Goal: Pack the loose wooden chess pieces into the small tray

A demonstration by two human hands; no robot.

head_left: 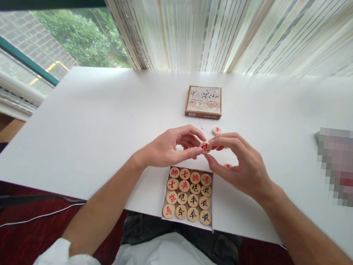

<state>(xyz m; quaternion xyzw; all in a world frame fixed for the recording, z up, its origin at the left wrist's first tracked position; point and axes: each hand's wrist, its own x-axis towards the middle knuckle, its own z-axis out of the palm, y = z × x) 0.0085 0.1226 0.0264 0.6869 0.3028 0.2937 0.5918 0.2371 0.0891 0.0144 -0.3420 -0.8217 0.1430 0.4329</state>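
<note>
A round wooden Chinese chess piece [205,147] with a red character is held up between both hands, above the table. My left hand [175,146] pinches it from the left with thumb and fingers. On its right edge, the curved fingers and thumb of my right hand [243,162] also grip it. Just below is an open box tray [213,215] filled with rows of similar pieces, some marked red and some black. One loose red-marked piece [216,130] lies behind the hands. Another piece [227,166] is partly covered by my right hand.
A closed Chinese chess box [204,102] lies farther back on the white table [102,111]. A blurred-out flat object [347,169] rests at the right. Vertical blinds [194,28] and a window [64,22] border the table's far side. A white cable [36,217] runs below on the left.
</note>
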